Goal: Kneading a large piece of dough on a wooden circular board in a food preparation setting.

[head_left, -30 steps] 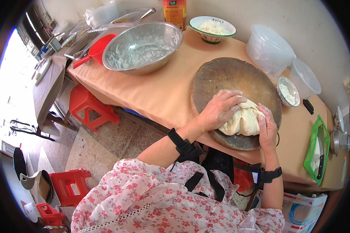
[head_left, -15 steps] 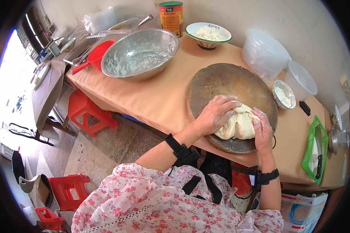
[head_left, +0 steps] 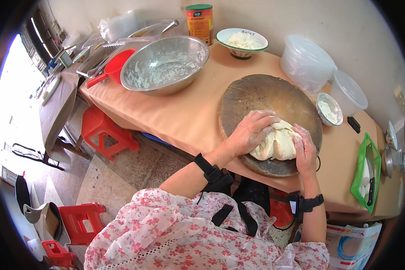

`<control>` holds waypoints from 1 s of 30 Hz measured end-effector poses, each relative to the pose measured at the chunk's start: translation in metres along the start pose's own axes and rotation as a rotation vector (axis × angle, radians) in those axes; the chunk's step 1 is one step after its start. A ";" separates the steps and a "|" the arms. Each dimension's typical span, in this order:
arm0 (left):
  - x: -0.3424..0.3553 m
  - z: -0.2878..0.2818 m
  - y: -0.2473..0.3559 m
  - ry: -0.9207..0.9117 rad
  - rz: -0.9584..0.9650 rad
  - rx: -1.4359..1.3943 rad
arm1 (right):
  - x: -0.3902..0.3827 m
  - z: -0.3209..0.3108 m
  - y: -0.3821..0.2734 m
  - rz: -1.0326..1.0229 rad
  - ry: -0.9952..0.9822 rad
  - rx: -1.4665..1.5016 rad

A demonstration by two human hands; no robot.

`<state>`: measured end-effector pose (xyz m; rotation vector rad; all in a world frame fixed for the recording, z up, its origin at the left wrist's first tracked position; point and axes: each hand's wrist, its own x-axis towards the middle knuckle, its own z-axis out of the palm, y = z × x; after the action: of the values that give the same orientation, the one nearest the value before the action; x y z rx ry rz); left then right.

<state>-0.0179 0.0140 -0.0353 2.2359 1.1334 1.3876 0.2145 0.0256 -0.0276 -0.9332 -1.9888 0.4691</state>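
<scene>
A lump of pale dough (head_left: 276,145) rests on the near part of a round wooden chopping board (head_left: 261,92). My left hand (head_left: 252,130) curves over the dough's left and upper side, its floury fingers pressed against it. Gripping the right side of the lump is my right hand (head_left: 305,148), fingers bent over its top edge. The dough bulges and folds between the two palms; its underside is hidden. Beyond the board's right edge stands a small bowl of white flour (head_left: 329,109).
A flour-smeared steel basin (head_left: 166,63) and red dipper (head_left: 114,67) stand at left. Behind are an orange tin (head_left: 200,24) and a bowl of white shreds (head_left: 242,41). Clear plastic tubs (head_left: 308,63) line the wall. A green basket (head_left: 359,180) holds a knife (head_left: 370,191).
The whole view has shifted very slightly. Both hands keep their places around the dough, whose shape looks nearly the same.
</scene>
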 end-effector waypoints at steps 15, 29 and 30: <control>-0.001 0.001 0.002 0.003 -0.021 -0.014 | -0.001 0.003 0.006 -0.023 0.033 -0.002; -0.001 0.003 -0.001 0.023 -0.010 -0.007 | -0.001 0.002 0.005 -0.005 0.023 -0.019; -0.002 0.003 -0.001 0.026 -0.001 -0.010 | -0.001 0.002 0.006 -0.007 0.024 -0.019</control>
<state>-0.0158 0.0134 -0.0387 2.2158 1.1334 1.4233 0.2159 0.0284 -0.0329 -0.9391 -1.9778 0.4341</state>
